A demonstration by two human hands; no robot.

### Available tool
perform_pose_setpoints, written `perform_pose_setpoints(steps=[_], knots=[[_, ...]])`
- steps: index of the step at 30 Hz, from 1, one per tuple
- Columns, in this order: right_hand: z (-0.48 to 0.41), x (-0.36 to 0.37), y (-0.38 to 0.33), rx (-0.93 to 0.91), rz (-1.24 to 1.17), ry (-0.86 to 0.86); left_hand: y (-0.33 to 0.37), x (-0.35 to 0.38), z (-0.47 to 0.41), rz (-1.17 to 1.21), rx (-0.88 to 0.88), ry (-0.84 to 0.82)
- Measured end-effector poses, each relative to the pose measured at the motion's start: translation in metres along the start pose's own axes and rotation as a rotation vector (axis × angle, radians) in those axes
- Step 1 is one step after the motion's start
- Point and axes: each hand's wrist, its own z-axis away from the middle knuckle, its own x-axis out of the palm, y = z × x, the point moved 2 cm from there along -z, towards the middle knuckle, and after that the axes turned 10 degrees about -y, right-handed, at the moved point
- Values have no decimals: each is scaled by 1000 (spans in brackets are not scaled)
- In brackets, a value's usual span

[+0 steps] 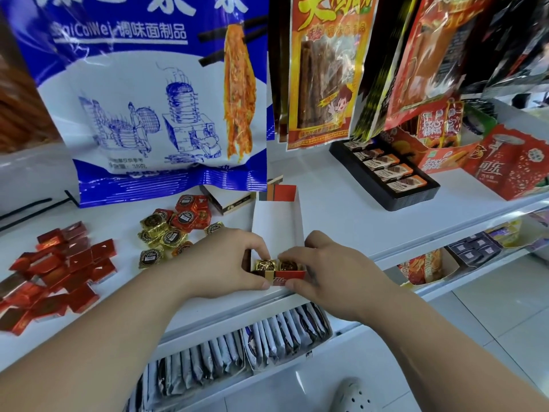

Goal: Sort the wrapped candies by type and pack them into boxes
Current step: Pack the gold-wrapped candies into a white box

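Note:
An open white-lined box (279, 221) with a red front lies on the white shelf (341, 209). Two gold round candies (274, 265) sit side by side at its near end. My left hand (228, 260) grips the box's near left corner, fingers over the left candy and thumb on the front. My right hand (323, 263) grips the near right corner, thumb on the red front. A pile of gold and red round candies (175, 226) lies left of the box. Farther left is a heap of red square candies (56, 269).
A big blue and white snack bag (148, 93) hangs behind the candies, with more hanging packets (323, 69) to its right. A black tray of chocolate bars (386, 173) and red cartons (511, 165) stand at the right. Below the shelf edge, packets (237, 352) fill a lower rack.

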Motion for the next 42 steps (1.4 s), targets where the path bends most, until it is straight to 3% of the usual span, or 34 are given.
perform_pose_setpoints(steps=[10, 15, 19, 23, 27, 31, 38, 42], knots=[[-3, -12, 5, 222, -30, 139, 3, 4, 12, 51, 25, 120], [-15, -28, -35, 97, -44, 375, -19, -23, 52, 73, -68, 314], [-35, -17, -77, -88, -59, 337, -54, -41, 94, -33, -286, 410], [-57, 3, -105, -181, 33, 235, -80, -27, 128, -30, -327, 414], [-69, 21, -117, -198, 121, 190, -86, -16, 138, -5, -308, 399], [-73, 36, -114, -152, 27, 106, -91, -19, 124, -93, -299, 366], [-56, 35, -106, -98, -36, 167, -95, -26, 98, -131, -269, 347], [-57, 31, -102, -67, 78, 217, -95, -27, 90, -140, -288, 376]])
